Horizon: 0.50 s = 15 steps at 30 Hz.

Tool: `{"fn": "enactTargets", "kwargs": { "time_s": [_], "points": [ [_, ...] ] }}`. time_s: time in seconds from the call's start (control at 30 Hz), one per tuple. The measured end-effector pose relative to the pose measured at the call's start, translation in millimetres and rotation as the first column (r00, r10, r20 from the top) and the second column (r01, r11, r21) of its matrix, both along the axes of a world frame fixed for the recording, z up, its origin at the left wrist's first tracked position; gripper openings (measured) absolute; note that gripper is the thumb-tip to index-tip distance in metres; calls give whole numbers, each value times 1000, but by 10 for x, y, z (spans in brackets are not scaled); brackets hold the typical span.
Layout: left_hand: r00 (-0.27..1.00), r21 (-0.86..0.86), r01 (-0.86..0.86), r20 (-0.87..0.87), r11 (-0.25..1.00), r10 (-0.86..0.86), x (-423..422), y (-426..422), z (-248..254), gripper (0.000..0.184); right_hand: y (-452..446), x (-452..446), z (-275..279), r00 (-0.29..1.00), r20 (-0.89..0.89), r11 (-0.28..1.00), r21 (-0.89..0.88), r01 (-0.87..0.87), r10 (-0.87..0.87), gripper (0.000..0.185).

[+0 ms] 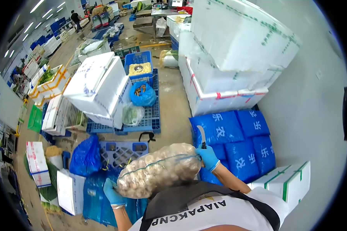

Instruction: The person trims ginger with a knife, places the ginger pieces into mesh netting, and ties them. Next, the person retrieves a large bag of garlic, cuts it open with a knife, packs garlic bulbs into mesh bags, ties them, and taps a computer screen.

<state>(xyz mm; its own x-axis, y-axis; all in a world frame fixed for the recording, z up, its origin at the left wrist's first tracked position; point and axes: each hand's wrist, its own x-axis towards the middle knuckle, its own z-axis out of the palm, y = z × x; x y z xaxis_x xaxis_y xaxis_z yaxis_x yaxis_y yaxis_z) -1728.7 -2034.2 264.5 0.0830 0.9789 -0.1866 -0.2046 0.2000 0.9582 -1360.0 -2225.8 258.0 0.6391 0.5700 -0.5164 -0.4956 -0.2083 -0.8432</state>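
A long clear bag [158, 169] packed with pale round produce, perhaps garlic or mushrooms, lies across the front of my body. My left hand [113, 192], in a blue glove, grips its left end. At the right end my right hand [209, 157], also gloved in blue, is closed on a knife and touches the bag. The knife [202, 135] has a curved blade that points up and away from me. Some fingers of both hands are hidden behind the bag.
Tall white foam boxes [239, 46] stand at the right, beside blue printed sacks [241, 144]. A blue pallet [152, 115] holds a crate and foam boxes ahead. Below it are a grey pallet [121, 152] and a blue bag [85, 156]. A person [75, 19] stands far back left.
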Motion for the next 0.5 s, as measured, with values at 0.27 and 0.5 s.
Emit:
{"fn": "enactTargets", "kwargs": {
  "time_s": [0.27,0.5],
  "points": [
    [998,45,-25,51,999,23,1560,1654,100,32,2014,1861,260,994,92,998,25,-54,51,23],
    [962,-83,-249,96,965,256,3197,2257,71,30,3838,3661,-166,981,137,989,43,-141,134,19]
  ]
}}
